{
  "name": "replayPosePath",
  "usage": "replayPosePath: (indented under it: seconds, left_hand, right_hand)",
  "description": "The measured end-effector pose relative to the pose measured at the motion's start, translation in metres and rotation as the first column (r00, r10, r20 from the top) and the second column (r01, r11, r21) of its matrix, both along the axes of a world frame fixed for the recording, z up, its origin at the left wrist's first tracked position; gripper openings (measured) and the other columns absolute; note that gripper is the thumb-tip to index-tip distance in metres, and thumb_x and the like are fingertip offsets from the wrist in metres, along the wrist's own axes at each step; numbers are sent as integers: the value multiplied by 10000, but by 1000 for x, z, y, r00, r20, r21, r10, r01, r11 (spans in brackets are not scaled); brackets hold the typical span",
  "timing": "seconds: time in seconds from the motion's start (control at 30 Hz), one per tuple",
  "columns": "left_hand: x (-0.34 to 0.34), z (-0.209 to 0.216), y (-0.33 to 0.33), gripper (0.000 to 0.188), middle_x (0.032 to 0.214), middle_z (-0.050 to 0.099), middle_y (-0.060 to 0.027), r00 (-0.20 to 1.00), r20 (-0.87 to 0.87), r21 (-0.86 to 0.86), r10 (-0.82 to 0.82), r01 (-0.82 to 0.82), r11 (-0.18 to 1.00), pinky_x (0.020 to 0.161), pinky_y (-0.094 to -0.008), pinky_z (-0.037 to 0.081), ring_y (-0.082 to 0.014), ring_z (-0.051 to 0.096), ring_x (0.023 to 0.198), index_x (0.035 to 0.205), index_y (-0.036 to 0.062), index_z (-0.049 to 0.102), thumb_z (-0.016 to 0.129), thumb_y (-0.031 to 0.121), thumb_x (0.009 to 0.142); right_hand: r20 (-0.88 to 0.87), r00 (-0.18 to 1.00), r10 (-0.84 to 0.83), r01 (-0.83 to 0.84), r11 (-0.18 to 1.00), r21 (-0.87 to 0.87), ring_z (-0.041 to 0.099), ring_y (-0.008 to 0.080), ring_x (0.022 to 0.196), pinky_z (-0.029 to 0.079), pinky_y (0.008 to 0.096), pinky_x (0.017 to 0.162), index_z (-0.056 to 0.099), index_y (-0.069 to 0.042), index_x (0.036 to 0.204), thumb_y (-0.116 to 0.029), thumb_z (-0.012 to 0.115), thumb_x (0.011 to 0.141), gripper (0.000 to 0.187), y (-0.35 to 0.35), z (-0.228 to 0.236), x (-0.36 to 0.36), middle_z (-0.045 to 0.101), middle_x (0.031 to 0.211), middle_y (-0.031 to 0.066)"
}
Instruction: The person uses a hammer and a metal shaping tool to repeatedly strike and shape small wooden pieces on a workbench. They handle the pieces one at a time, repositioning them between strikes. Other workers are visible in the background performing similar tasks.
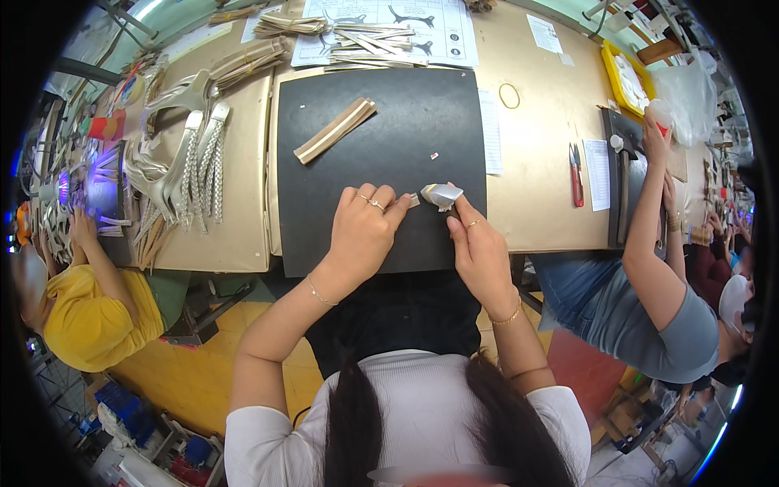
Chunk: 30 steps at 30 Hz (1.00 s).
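Over a black work mat, my left hand is closed, thumb and forefinger pinched at a small pale piece. To its right, my right hand grips a silvery-white crumpled object between thumb and fingers; its exact kind cannot be made out. The tip of that object comes close to the small piece. Farther off on the mat lies a flat bundle of tan and cream strips, set diagonally. A tiny white and red scrap rests beyond my hands.
Strip bundles lie on a printed drawing sheet at the back. Braided straps are heaped on the left. Red-handled scissors and a rubber band lie right. Co-workers sit on both sides, one in yellow.
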<state>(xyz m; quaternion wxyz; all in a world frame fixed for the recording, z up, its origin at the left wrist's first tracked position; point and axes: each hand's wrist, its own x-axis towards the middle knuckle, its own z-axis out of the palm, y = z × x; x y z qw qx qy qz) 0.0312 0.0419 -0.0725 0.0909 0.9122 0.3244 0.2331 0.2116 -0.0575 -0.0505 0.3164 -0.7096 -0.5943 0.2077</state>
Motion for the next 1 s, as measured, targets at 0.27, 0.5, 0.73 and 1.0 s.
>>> replayPosePath:
  seconds: [0.27, 0.5, 0.73, 1.0]
  left_hand:
    - [-2, 5, 0, 281, 868, 590, -16, 986, -149, 164, -73, 98, 982, 742, -333, 407, -178, 554, 822, 1094, 48, 750, 660, 117, 837]
    - [-1, 5, 2, 280, 850, 573, -19, 981, -168, 172, -99, 128, 977, 733, -331, 397, -174, 539, 800, 1077, 28, 741, 657, 119, 826]
    - [-2, 4, 2, 263, 841, 566, -22, 982, -160, 168, -105, 132, 977, 733, -330, 397, -175, 534, 790, 1064, 24, 737, 652, 113, 831]
    - [-2, 6, 1, 285, 864, 574, -29, 982, -159, 114, -104, 123, 986, 747, -336, 405, -189, 552, 815, 1091, 27, 726, 687, 115, 822]
  right_hand:
    - [86, 995, 41, -41, 999, -10, 640, 325, 695, 516, 421, 605, 502, -111, 1502, -139, 582, 1023, 487, 7, 7, -7, 631, 897, 115]
    - [182, 979, 94, -90, 996, -26, 626, 298, 637, 510, 402, 570, 500, -117, 1511, -141, 603, 1010, 512, 13, 10, -10, 597, 840, 102]
    - [215, 975, 50, -52, 999, 6, 620, 290, 620, 516, 400, 558, 491, -125, 1522, -156, 618, 1003, 535, 14, 13, -14, 600, 841, 95]
    - [164, 986, 22, -38, 995, 92, 639, 291, 631, 523, 405, 559, 501, -172, 1521, -176, 629, 999, 537, 13, 16, -16, 596, 832, 94]
